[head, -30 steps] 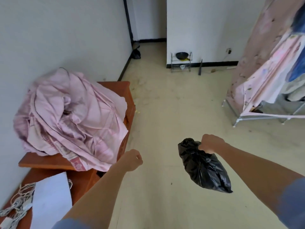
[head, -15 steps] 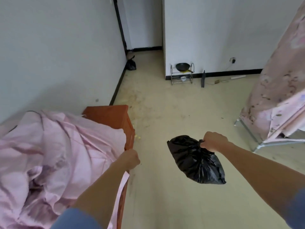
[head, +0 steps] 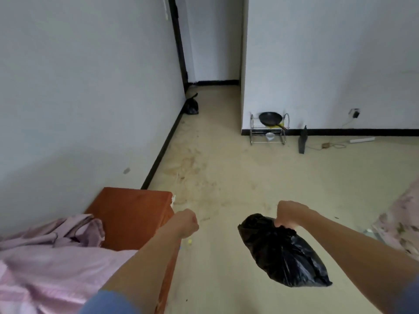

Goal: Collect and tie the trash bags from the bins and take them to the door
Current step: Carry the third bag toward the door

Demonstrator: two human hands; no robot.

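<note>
My right hand (head: 289, 214) grips the gathered neck of a full black trash bag (head: 281, 252), which hangs below it above the floor. To its left, my left hand (head: 186, 223) is curled into a fist and holds nothing, just past the corner of the orange-brown cabinet (head: 131, 214). A second black trash bag (head: 191, 106), tied, sits on the floor far ahead against the left wall, near the dark door frame (head: 179, 41) in the passage.
Pink bedding (head: 45, 264) lies heaped on the cabinet at lower left. A wire rack (head: 268, 132) with a black pan stands against the far wall, a dark upright object (head: 302, 140) and cables beside it. Floral pink fabric (head: 399, 223) shows at the right edge. Beige floor stretches ahead.
The view has advanced toward the passage: the cabinet and bedding slid down and left, the far bag and rack grew nearer. My right hand keeps its hold on the bag.
</note>
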